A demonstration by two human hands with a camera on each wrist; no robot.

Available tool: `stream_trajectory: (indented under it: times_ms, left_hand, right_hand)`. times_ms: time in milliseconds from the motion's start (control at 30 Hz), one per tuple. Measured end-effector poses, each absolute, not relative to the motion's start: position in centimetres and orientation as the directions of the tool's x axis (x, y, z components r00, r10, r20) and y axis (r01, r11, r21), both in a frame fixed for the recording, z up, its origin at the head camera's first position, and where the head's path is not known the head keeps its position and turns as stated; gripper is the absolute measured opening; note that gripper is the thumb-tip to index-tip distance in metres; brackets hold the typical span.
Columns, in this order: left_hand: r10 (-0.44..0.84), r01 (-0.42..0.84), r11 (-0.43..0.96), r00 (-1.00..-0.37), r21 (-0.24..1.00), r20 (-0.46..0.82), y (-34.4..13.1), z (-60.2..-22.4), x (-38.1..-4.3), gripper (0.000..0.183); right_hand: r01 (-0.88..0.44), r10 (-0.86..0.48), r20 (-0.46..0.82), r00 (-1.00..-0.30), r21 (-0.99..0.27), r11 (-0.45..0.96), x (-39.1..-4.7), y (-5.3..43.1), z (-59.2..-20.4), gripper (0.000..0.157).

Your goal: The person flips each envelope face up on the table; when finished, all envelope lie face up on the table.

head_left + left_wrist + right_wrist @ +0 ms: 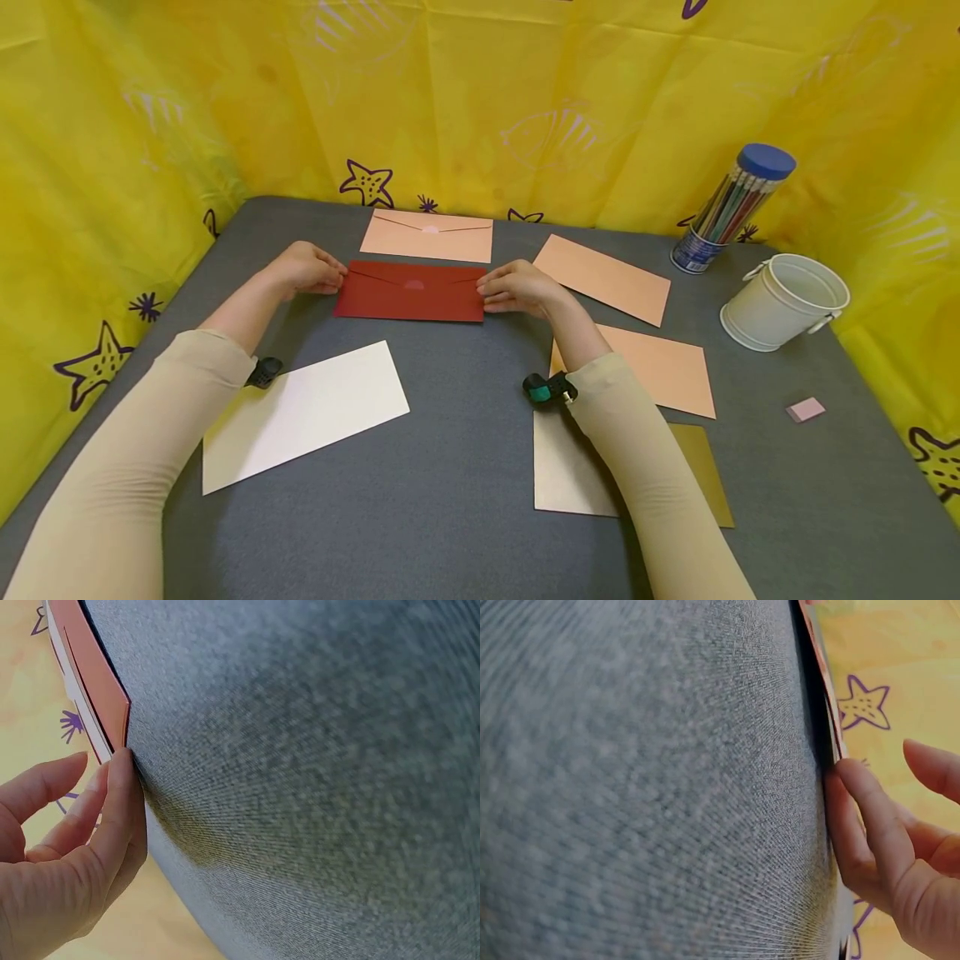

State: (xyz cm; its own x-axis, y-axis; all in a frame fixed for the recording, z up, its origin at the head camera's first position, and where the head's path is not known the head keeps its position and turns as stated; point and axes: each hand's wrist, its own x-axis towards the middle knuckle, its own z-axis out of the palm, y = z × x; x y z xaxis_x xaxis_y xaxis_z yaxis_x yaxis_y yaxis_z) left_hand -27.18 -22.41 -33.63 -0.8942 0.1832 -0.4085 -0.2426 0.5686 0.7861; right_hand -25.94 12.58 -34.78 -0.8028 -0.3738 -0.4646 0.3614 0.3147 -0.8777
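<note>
A red envelope [412,302] with its flap side up lies across the far middle of the table. At its left end is my left hand [309,268], fingertips [120,759] touching the short edge while the thumb stands apart. My right hand [519,288] touches the opposite end in the same way; in the right wrist view its fingertips [847,766] meet the envelope's edge and the thumb is held off. Just behind lies a peach envelope [427,242], flap side up too. A second peach envelope [603,279] lies slanted to the right of my right hand.
Under my left forearm is a white envelope [315,417]. Beneath the right forearm lie a peach envelope [667,371], a cream one [566,475] and a gold one [701,471]. A pencil tub [731,208], a white bucket [772,308] and a pink eraser [806,409] stand rightward.
</note>
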Motion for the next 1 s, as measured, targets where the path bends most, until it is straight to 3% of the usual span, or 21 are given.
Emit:
stream_trajectory:
  times_ms: [567,867,1000]
  left_hand:
    - [0.233,-0.203,0.585,-0.886,0.785,-0.402,-22.7,-33.4,-26.8,0.046]
    - [0.318,0.017,0.735,-0.891,0.678,-0.324,-22.3,-32.8,-26.0,0.046]
    - [0.407,0.106,0.749,-0.853,0.654,-0.328,-21.5,-32.3,-25.1,0.044]
  right_hand:
    - [0.321,-0.356,-0.459,-0.814,-0.866,0.383,-25.5,12.4,-34.5,0.043]
    - [0.3,-0.341,-0.45,-0.826,-0.861,0.41,-25.1,12.3,-34.1,0.048]
    - [0.267,-0.335,-0.429,-0.839,-0.861,0.433,-24.8,12.1,-33.9,0.049]
